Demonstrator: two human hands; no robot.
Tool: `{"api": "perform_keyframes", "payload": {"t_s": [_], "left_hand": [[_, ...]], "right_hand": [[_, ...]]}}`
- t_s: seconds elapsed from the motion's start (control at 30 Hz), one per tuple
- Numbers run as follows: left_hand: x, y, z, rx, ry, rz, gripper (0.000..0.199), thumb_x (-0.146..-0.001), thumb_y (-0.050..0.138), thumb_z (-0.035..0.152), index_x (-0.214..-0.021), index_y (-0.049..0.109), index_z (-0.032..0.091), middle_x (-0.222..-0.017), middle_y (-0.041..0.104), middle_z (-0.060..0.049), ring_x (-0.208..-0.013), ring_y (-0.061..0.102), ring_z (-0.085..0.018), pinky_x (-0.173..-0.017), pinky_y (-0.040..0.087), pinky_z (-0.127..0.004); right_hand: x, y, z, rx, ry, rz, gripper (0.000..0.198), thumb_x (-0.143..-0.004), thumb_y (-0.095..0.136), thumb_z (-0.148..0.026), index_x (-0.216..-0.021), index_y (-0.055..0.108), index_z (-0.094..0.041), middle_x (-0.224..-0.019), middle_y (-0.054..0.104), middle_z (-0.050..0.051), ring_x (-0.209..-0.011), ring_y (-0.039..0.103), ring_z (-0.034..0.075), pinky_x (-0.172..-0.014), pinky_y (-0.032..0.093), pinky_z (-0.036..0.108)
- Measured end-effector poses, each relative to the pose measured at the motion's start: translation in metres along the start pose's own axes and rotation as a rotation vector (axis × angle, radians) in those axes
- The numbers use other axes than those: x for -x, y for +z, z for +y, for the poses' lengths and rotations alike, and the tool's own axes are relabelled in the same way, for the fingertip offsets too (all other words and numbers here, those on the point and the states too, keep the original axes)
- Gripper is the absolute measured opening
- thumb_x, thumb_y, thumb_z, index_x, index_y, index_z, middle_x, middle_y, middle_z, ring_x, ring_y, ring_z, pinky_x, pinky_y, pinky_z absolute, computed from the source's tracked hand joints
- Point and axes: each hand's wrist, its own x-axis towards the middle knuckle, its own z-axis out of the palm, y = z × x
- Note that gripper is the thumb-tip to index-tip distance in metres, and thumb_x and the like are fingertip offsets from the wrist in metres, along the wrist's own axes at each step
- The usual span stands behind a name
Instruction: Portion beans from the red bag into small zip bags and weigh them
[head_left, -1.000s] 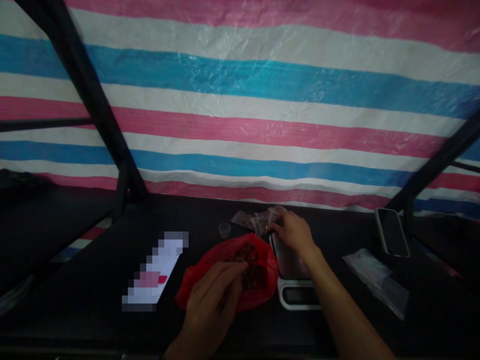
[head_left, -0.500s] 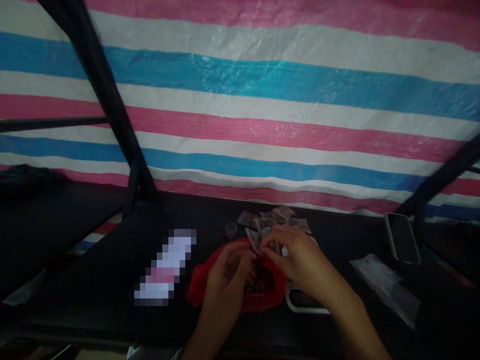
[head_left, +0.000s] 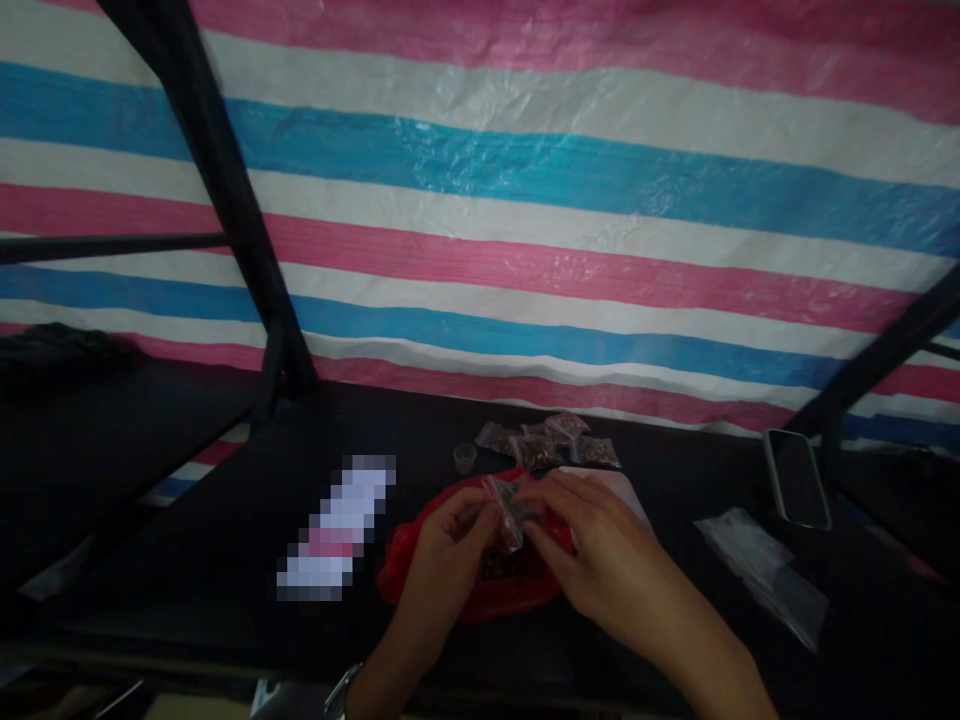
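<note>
A small clear zip bag (head_left: pixel 507 514) with a reddish strip along its top is held between my two hands, tilted. My left hand (head_left: pixel 459 530) pinches one side of it, and my right hand (head_left: pixel 592 530) grips the other side with thumb and fingers. Below them lies an open red plastic bag (head_left: pixel 420 545) with small brownish pieces inside, too dark to name. Behind it are several filled small zip bags (head_left: pixel 535 450) in a loose pile. A small clear cup (head_left: pixel 465 458) stands left of the pile. My right hand partly covers a white scale-like device (head_left: pixel 611 485).
A phone (head_left: pixel 797 480) leans near the right post. Flat clear bags (head_left: pixel 761 575) lie on the black tabletop (head_left: pixel 225 520) at the right. A blurred-out item (head_left: pixel 337 528) lies left. Black metal posts (head_left: pixel 232 220) stand before a striped sheet (head_left: pixel 525 240).
The small zip bag has come toward me over the red bag, now between both hands. My right hand has moved nearer, uncovering more of the filled bags and the back of the white device.
</note>
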Motion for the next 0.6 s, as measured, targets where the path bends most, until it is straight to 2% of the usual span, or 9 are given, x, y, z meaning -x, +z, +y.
{"api": "perform_keyframes", "payload": {"t_s": [0.13,0.23,0.5,0.6], "left_hand": [[0.001,0.000,0.000,0.030,0.015,-0.049,0.048,-0.062,0.096,0.055,-0.078,0.073,0.016,-0.072,0.071,0.000,-0.066,0.064,-0.012,-0.064,0.052,-0.022],[0.000,-0.001,-0.003,0.030,0.033,-0.096,0.046,-0.067,0.095,0.054,-0.079,0.072,0.016,-0.070,0.069,0.001,-0.064,0.062,-0.011,-0.063,0.051,-0.022],[0.000,-0.001,-0.008,-0.013,0.139,-0.164,0.044,-0.075,0.089,0.056,-0.077,0.066,0.018,-0.071,0.063,0.001,-0.066,0.058,-0.012,-0.064,0.049,-0.022],[0.003,0.004,-0.005,-0.077,0.181,-0.136,0.041,-0.082,0.081,0.057,-0.081,0.063,0.020,-0.072,0.061,0.002,-0.063,0.054,-0.012,-0.060,0.047,-0.022]], "right_hand": [[0.000,0.004,-0.005,-0.156,0.144,0.000,0.004,-0.099,0.071,-0.025,-0.103,0.073,-0.025,-0.102,0.076,0.001,-0.095,0.070,0.021,-0.084,0.048,0.033],[-0.002,0.006,-0.002,-0.243,0.212,0.001,0.003,-0.096,0.073,-0.022,-0.096,0.072,-0.025,-0.095,0.075,-0.001,-0.088,0.069,0.018,-0.077,0.047,0.029],[-0.005,0.011,0.004,-0.290,0.188,0.016,0.016,-0.094,0.064,-0.018,-0.080,0.068,-0.023,-0.082,0.070,-0.003,-0.074,0.063,0.014,-0.065,0.040,0.025],[-0.009,0.019,0.006,-0.259,0.219,0.113,0.015,-0.090,0.060,-0.016,-0.076,0.061,-0.022,-0.073,0.065,-0.003,-0.067,0.059,0.014,-0.061,0.036,0.025]]}}
